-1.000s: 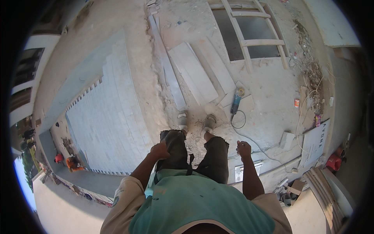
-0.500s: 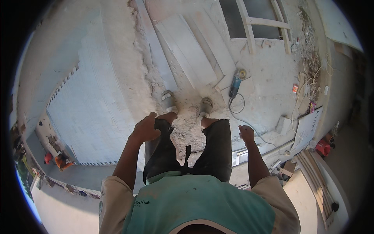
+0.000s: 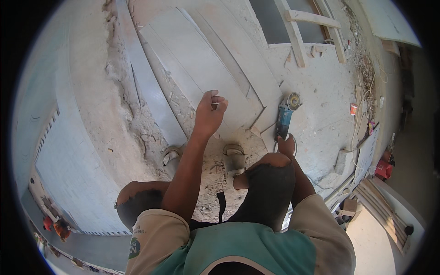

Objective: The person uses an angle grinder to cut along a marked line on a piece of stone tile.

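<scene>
My left hand (image 3: 210, 113) hovers over the pale long boards, holding nothing, its fingers loosely bent and a gap left between thumb and fingers. On the dusty floor to the right lies a blue and black angle grinder (image 3: 283, 120) with a round disc (image 3: 293, 101) at its far end. The grinder's near end is in the grasp of my right hand (image 3: 286, 145), beside my bent right knee. Part of that hand's fingers is hidden. The grinder's cord (image 3: 295, 145) loops beside the hand.
Long pale boards (image 3: 183, 59) lie ahead of my feet, with rubble (image 3: 137, 123) along their left. A wooden frame (image 3: 298, 39) spans a dark opening at the far right. An orange cup (image 3: 353, 109) stands near the right wall. Wood strips (image 3: 378, 211) lie at lower right.
I have gone from standing to a crouch, with my knees bent. My left hand has moved forward over the boards. The right hand has come down to the grinder's near end and taken hold.
</scene>
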Tool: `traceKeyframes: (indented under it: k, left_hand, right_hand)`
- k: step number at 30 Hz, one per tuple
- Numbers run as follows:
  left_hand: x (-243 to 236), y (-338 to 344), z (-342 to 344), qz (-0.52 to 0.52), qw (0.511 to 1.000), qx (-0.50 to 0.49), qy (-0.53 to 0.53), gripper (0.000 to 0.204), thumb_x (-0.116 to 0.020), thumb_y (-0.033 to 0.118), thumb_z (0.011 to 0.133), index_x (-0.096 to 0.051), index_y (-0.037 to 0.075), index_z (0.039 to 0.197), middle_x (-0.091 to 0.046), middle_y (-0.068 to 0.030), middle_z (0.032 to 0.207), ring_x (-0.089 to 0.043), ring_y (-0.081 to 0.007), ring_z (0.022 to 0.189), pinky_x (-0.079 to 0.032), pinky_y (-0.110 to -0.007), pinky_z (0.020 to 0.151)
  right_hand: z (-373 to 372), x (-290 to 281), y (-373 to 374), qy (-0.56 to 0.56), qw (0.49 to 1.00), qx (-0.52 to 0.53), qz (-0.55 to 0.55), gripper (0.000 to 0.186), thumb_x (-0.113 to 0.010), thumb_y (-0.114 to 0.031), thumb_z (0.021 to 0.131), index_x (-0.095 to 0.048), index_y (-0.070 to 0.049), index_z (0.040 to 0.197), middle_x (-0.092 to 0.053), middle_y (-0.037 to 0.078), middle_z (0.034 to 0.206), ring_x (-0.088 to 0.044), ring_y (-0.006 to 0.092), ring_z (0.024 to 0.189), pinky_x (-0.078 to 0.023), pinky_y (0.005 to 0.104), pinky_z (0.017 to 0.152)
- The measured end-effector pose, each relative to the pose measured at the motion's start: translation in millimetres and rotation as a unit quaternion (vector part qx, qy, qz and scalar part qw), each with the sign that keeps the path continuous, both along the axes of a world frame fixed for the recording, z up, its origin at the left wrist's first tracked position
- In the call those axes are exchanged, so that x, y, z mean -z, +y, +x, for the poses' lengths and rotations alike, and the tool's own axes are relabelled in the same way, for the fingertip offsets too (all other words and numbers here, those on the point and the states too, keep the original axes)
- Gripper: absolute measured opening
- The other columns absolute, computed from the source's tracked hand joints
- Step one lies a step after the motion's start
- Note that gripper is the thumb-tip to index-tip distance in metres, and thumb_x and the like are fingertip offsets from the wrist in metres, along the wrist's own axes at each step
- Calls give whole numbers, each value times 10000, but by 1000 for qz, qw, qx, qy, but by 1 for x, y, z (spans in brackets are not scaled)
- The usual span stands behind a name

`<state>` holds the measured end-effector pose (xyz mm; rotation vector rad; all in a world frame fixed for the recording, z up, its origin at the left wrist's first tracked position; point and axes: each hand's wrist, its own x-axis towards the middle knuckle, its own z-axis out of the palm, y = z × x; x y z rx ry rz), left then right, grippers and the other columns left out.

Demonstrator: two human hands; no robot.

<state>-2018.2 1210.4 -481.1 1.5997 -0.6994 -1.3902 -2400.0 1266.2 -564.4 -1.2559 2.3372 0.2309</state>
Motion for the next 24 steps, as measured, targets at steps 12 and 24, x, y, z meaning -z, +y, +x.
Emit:
traceKeyframes:
  k: [12, 24]
  left_hand:
    - [77, -9, -95, -100, 983, 153, 16, 470, -668, 180, 890, -502, -40, 1272, -662, -141, 1049, -641, -201, 880, -517, -324, 771]
    - [80, -19, -111, -45, 995, 70, 60, 585, -763, 322, 831, -555, -107, 1170, -673, -188, 1006, -658, -248, 928, -517, -349, 830]
  right_hand:
    - [38, 45, -7, 80, 988, 41, -123, 824, -843, -388, 699, -479, 5, 1326, -553, 230, 1204, -570, 341, 1096, -475, 422, 922]
    - [23, -25, -48, -326, 937, -85, -91, 498, -813, -318, 769, -604, 21, 1068, -645, 87, 836, -630, 213, 719, -509, 336, 682]
